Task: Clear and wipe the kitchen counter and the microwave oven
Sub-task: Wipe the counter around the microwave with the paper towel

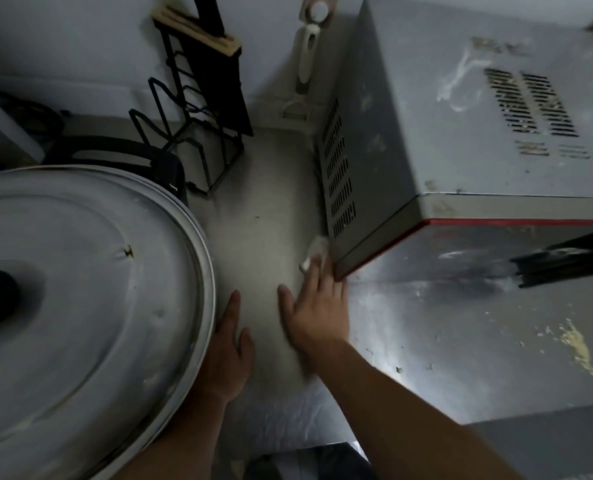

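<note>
The grey microwave oven [461, 126] stands at the right, its top stained and its door [461, 323] swung open with crumbs on it. My right hand [314, 306] lies flat on the pale counter [253, 237] beside the oven's lower left corner, fingers straight, pressing a small white cloth [314, 252] that shows beyond the fingertips. My left hand [229, 344] rests with straight fingers against the rim of a large metal pot lid [80, 289] at the left.
A black wire rack [198, 133] holding a dark board stands at the back of the counter. A white utensil [305, 64] hangs on the wall behind. A black gas stove part [115, 154] shows behind the lid.
</note>
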`<state>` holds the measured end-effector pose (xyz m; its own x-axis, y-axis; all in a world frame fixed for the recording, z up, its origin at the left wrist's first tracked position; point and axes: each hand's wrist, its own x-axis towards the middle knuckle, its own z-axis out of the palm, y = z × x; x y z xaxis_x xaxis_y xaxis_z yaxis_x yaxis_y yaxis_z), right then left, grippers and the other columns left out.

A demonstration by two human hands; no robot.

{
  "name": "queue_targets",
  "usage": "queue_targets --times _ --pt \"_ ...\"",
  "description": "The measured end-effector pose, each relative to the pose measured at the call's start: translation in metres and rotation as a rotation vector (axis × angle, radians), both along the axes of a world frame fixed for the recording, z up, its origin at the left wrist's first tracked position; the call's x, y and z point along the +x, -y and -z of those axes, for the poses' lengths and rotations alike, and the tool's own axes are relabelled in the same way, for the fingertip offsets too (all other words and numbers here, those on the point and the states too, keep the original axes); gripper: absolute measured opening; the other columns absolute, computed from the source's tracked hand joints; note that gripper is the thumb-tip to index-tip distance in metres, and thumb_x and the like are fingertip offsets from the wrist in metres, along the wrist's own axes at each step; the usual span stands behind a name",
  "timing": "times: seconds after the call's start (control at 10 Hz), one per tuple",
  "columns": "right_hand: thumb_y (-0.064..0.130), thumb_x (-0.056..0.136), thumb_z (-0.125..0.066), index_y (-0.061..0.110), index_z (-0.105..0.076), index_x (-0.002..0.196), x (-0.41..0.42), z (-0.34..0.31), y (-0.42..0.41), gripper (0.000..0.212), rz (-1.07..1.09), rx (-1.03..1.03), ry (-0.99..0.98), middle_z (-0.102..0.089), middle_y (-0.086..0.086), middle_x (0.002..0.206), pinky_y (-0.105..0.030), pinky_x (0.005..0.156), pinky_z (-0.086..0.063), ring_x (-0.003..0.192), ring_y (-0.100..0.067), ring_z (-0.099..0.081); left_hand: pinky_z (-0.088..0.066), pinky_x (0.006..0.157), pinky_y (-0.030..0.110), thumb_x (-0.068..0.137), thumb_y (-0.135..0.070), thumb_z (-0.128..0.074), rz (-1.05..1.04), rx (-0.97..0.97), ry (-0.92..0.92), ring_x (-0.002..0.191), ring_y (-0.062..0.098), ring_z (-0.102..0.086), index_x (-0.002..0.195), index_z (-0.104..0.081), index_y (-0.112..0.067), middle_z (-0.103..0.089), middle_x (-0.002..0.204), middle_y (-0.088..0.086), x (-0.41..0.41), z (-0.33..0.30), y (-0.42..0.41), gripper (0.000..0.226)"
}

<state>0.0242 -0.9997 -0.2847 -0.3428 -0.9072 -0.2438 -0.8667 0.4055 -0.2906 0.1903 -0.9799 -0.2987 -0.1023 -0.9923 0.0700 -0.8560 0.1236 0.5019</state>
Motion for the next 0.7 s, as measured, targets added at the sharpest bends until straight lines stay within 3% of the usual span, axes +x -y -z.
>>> queue_targets --times 0.1,0.2,0.3,0.4,0.5,0.6,0.7 --pt "0.067 0.098 -0.011 0.020 -0.001 0.158 -0.019 -0.007 -0.060 0.077 -0.021 -0.017 0.019 0.009 -0.005 0.164 -0.034 0.121 0.002 0.150 -0.020 0.016 0.004 0.118 0.014 0.084 -0.030 -0.045 -0.018 0.011 -0.045 0.129 0.032 -0.032 0.134 -0.061 -0.003 -0.053 0.140 0.026 -0.001 -0.001 0.000 0.058" --pt "0.044 0.099 -0.031 0.020 -0.047 0.146 -0.046 -0.006 -0.109 0.055 -0.001 -0.088 0.028 -0.022 0.000 0.157 -0.041 0.115 -0.034 0.147 -0.024 -0.024 0.005 0.117 0.012 0.078 -0.018 -0.060 -0.021 0.009 -0.085 0.129 0.031 -0.031 0.133 -0.062 -0.002 -0.052 0.141 0.021 -0.001 -0.003 0.000 0.057" --pt "0.019 0.089 -0.053 0.017 -0.070 0.122 -0.073 -0.006 -0.127 0.037 -0.049 -0.219 -0.021 -0.047 0.009 0.136 -0.032 0.102 -0.044 0.122 -0.029 -0.059 0.007 0.116 0.012 0.073 -0.013 -0.065 -0.013 0.012 -0.091 0.129 0.030 -0.030 0.133 -0.061 -0.002 -0.051 0.142 0.016 -0.001 -0.004 -0.002 0.061" --pt "0.010 0.090 -0.064 0.015 -0.069 0.122 -0.076 -0.014 -0.115 0.033 0.002 -0.300 0.030 -0.048 0.011 0.134 -0.030 0.106 -0.044 0.123 -0.021 -0.057 0.009 0.116 0.013 0.075 -0.012 -0.071 -0.004 0.018 -0.073 0.130 0.030 -0.029 0.134 -0.061 -0.002 -0.053 0.141 0.022 0.001 -0.004 -0.001 0.061" --pt "0.024 0.092 -0.056 0.014 -0.069 0.121 -0.033 -0.026 -0.094 0.034 -0.168 -0.500 0.135 -0.055 0.001 0.135 -0.021 0.111 -0.035 0.126 -0.005 -0.046 0.009 0.116 0.012 0.075 -0.006 -0.077 0.000 0.013 -0.085 0.128 0.028 -0.029 0.133 -0.061 -0.001 -0.051 0.142 0.017 -0.001 -0.007 -0.003 0.060" --pt "0.003 0.085 -0.061 0.011 -0.064 0.128 0.010 -0.020 -0.063 0.044 -0.353 -0.420 0.201 -0.054 -0.006 0.141 -0.025 0.114 -0.029 0.134 -0.015 -0.043 0.009 0.117 0.014 0.075 -0.017 -0.067 0.049 0.020 -0.018 0.127 0.027 -0.031 0.132 -0.062 -0.001 -0.057 0.136 0.023 0.003 -0.003 -0.002 0.059" --pt "-0.006 0.078 -0.065 0.010 -0.062 0.131 0.028 -0.003 -0.046 0.055 -0.422 -0.229 0.194 -0.055 -0.010 0.141 -0.046 0.109 -0.042 0.133 -0.029 -0.049 0.014 0.115 0.012 0.082 -0.023 -0.060 0.048 0.128 -0.081 0.132 0.028 -0.029 0.139 -0.057 -0.006 -0.051 0.143 0.022 0.002 -0.001 -0.009 0.060"
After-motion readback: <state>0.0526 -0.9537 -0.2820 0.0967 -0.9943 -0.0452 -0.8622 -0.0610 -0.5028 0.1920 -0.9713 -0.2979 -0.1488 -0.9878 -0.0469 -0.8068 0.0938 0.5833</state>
